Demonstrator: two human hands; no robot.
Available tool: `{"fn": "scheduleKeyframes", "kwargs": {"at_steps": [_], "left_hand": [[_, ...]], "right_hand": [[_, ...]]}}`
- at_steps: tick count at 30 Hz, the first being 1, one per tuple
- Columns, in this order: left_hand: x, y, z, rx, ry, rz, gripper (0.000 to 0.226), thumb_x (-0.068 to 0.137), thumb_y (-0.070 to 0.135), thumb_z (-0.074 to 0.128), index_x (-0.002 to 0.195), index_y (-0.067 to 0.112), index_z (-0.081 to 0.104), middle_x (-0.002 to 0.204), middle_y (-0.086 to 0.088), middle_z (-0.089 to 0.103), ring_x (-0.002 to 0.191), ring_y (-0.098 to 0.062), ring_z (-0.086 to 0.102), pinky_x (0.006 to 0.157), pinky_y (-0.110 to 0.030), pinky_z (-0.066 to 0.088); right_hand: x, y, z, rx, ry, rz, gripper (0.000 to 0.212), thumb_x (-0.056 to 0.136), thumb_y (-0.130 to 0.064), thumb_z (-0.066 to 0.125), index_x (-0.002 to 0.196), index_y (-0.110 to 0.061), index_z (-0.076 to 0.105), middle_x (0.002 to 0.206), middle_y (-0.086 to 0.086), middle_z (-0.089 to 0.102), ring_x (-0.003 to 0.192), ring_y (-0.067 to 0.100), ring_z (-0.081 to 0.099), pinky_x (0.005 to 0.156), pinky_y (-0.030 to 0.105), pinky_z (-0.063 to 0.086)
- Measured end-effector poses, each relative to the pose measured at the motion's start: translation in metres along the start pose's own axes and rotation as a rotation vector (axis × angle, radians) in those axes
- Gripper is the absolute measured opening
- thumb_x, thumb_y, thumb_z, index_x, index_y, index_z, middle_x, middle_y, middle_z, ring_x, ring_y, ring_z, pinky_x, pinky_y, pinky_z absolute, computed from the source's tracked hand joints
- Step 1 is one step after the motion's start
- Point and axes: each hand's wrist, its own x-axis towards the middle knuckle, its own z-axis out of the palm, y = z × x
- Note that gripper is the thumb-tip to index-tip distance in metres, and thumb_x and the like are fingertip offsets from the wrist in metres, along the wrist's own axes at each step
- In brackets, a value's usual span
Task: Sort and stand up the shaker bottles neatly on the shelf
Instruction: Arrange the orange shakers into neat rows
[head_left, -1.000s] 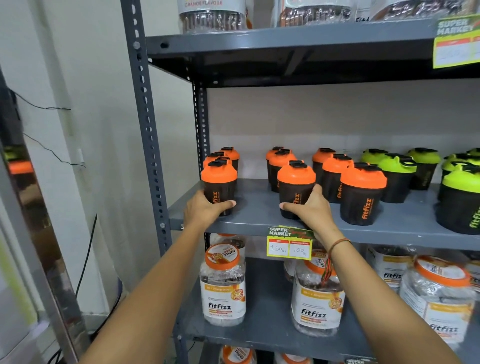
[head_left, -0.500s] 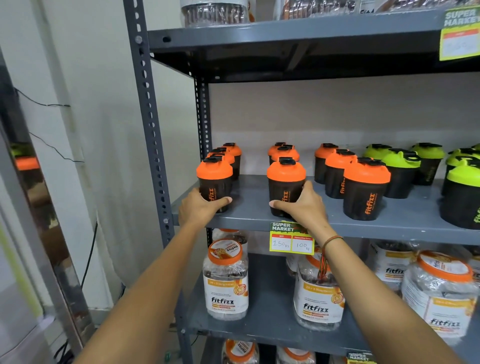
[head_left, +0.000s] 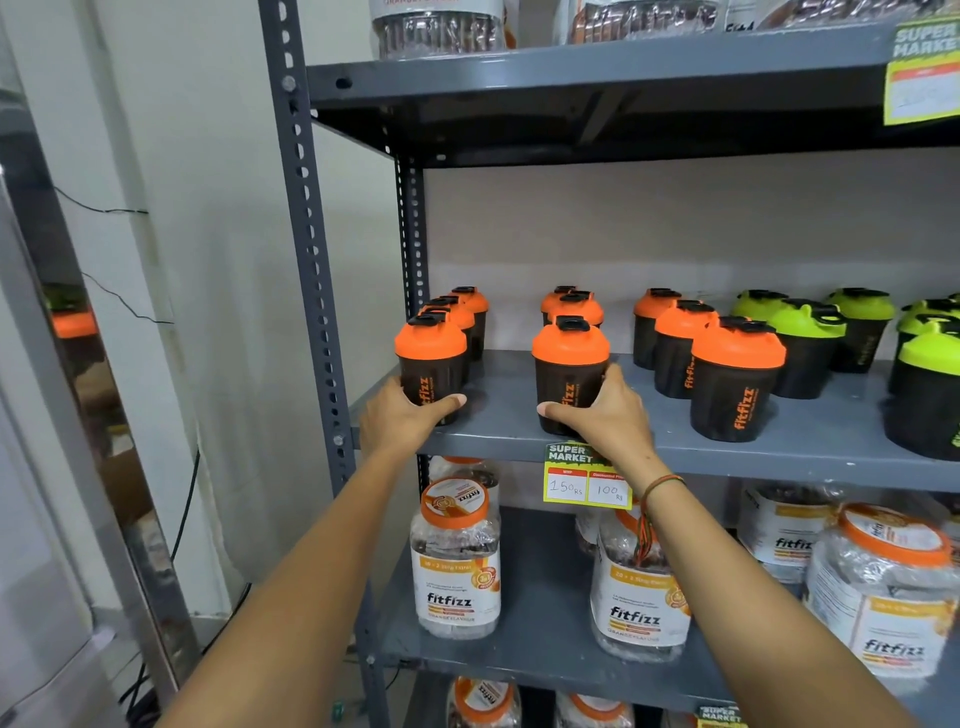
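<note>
On the grey middle shelf (head_left: 498, 415) stand black shaker bottles in rows running front to back, all upright. Orange-lidded ones fill the left and middle, green-lidded ones (head_left: 805, 348) the right. My left hand (head_left: 402, 415) grips the base of the front-left orange-lidded shaker (head_left: 431, 358) at the shelf's front edge. My right hand (head_left: 605, 415) wraps the base of the front shaker of the second row (head_left: 569, 364). Another orange-lidded shaker (head_left: 735, 379) stands free to the right of my right hand.
The grey upright post (head_left: 311, 291) stands just left of my left hand. A yellow price tag (head_left: 584, 478) hangs on the shelf edge. Clear fitfizz jars (head_left: 457, 561) fill the shelf below; more jars (head_left: 441, 26) sit on the top shelf. A white wall is behind.
Both held shakers have slid a little to the left and forward along the shelf, each staying upright, and the camera has moved closer. Both hands keep their grip.
</note>
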Motion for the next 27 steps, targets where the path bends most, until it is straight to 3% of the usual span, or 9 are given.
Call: {"fn": "scheduleKeyframes", "kwargs": {"at_steps": [7, 12, 16, 19, 21, 23, 27], "left_hand": [[-0.009, -0.002, -0.001, -0.076, 0.053, 0.023, 0.090, 0.050, 0.077, 0.071, 0.121, 0.024, 0.054, 0.114, 0.000, 0.068, 0.101, -0.022, 0.063, 0.074, -0.029, 0.046], [-0.027, 0.005, -0.007, -0.098, 0.208, -0.037, 0.113, 0.050, 0.087, 0.063, 0.140, 0.024, 0.037, 0.135, -0.003, 0.055, 0.121, -0.025, 0.053, 0.092, -0.046, 0.046], [-0.055, 0.018, -0.005, -0.058, 0.478, 0.082, 0.078, 0.071, 0.076, 0.059, 0.127, 0.023, 0.044, 0.125, -0.002, 0.054, 0.115, -0.019, 0.049, 0.090, -0.038, 0.044], [-0.076, 0.031, 0.006, 0.082, 0.540, 0.234, 0.039, 0.093, 0.050, 0.050, 0.115, 0.019, 0.051, 0.112, -0.003, 0.057, 0.106, -0.018, 0.049, 0.085, -0.033, 0.039], [-0.087, 0.040, 0.015, 0.146, 0.462, 0.372, 0.023, 0.096, 0.035, 0.046, 0.111, 0.020, 0.055, 0.106, -0.001, 0.059, 0.100, -0.015, 0.049, 0.083, -0.032, 0.039], [-0.091, 0.047, 0.023, 0.254, 0.306, 0.520, 0.024, 0.095, 0.024, 0.045, 0.115, 0.019, 0.057, 0.108, -0.002, 0.062, 0.100, -0.017, 0.051, 0.083, -0.035, 0.043], [-0.081, 0.051, 0.033, 0.548, -0.036, 0.682, 0.039, 0.095, 0.021, 0.042, 0.132, 0.011, 0.052, 0.129, -0.009, 0.058, 0.120, -0.024, 0.048, 0.100, -0.037, 0.038]], "right_hand": [[0.002, 0.004, -0.003, 0.097, -0.023, -0.040, 0.097, 0.056, -0.066, 0.081, 0.132, -0.021, 0.042, 0.130, 0.006, 0.058, 0.119, 0.029, 0.057, 0.096, 0.047, 0.049], [0.001, 0.012, -0.015, 0.334, -0.077, -0.042, 0.115, 0.051, -0.068, 0.083, 0.148, -0.031, 0.032, 0.146, -0.001, 0.048, 0.129, 0.017, 0.046, 0.103, 0.038, 0.041], [0.002, 0.020, -0.032, 0.454, -0.147, 0.010, 0.121, 0.054, -0.072, 0.079, 0.153, -0.032, 0.023, 0.157, 0.002, 0.035, 0.140, 0.022, 0.037, 0.112, 0.047, 0.036], [0.006, 0.026, -0.045, 0.516, -0.149, 0.030, 0.093, 0.073, -0.069, 0.069, 0.150, -0.031, 0.032, 0.154, 0.002, 0.039, 0.134, 0.017, 0.042, 0.101, 0.034, 0.038], [0.008, 0.032, -0.051, 0.514, -0.129, 0.027, 0.068, 0.087, -0.054, 0.064, 0.145, -0.027, 0.041, 0.149, 0.002, 0.046, 0.125, 0.012, 0.046, 0.095, 0.029, 0.036], [0.010, 0.037, -0.055, 0.477, -0.129, 0.021, 0.048, 0.094, -0.036, 0.061, 0.139, -0.023, 0.050, 0.142, 0.003, 0.053, 0.120, 0.010, 0.049, 0.095, 0.026, 0.036], [0.010, 0.044, -0.057, 0.398, -0.182, -0.033, 0.037, 0.097, -0.022, 0.055, 0.134, -0.023, 0.056, 0.139, 0.002, 0.056, 0.120, 0.010, 0.051, 0.097, 0.025, 0.036]]}}
